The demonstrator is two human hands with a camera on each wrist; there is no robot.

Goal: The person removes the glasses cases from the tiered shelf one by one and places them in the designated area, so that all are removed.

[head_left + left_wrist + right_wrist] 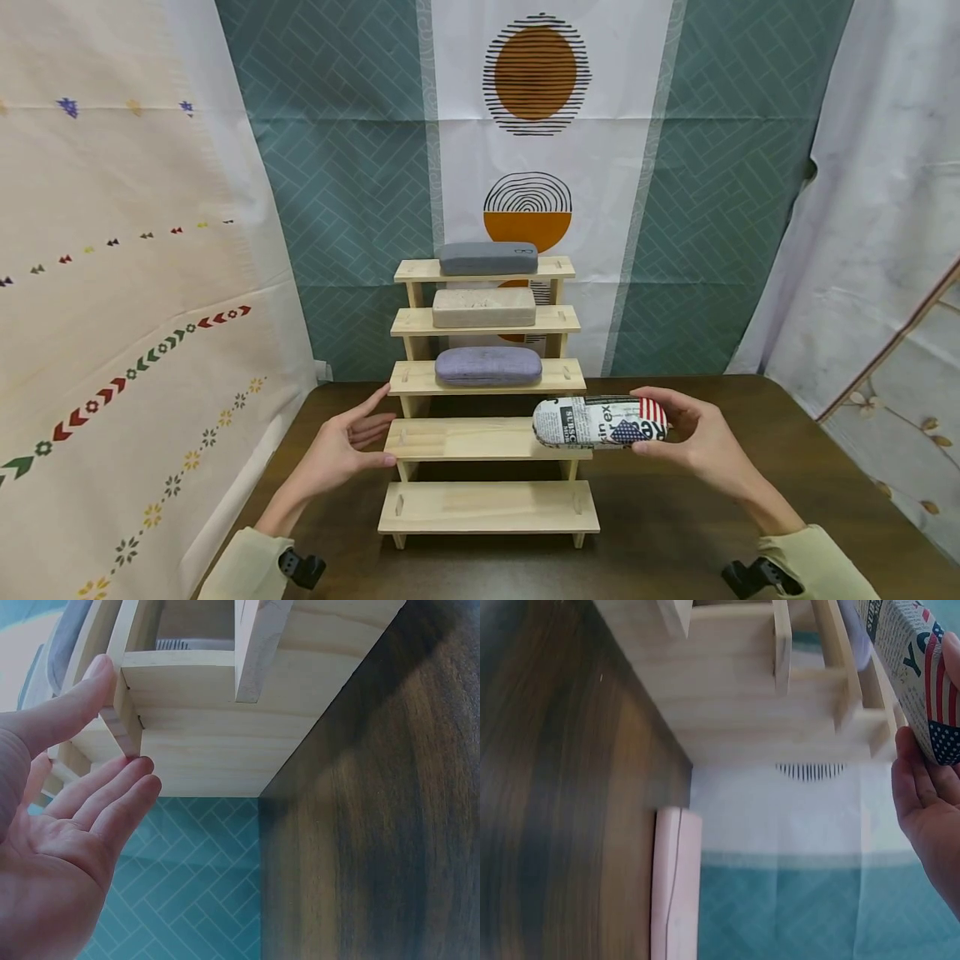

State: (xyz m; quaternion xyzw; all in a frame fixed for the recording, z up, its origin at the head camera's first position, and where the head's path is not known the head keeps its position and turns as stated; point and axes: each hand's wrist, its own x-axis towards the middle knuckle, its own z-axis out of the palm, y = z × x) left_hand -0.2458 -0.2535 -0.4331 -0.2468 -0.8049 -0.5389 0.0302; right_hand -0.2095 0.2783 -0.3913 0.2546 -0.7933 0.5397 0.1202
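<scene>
A five-step wooden display stand (491,508) stands on the table. My right hand (693,437) grips one end of a glasses case (600,422) printed with newsprint and flag stripes. The case's other end overlaps the right part of the second step from the bottom. My left hand (345,442) holds the left end of that step, its thumb (94,679) on one side of the plank and fingertips on the other. On the upper steps sit a purple glasses case (488,367), a beige case (483,307) and a grey-blue case (488,258).
A pink case (676,885) lies on the dark wooden table (660,517) in the right wrist view. Behind the stand hangs a green and white patterned cloth (345,208). Light cloths hang at the left (150,275) and right (877,250).
</scene>
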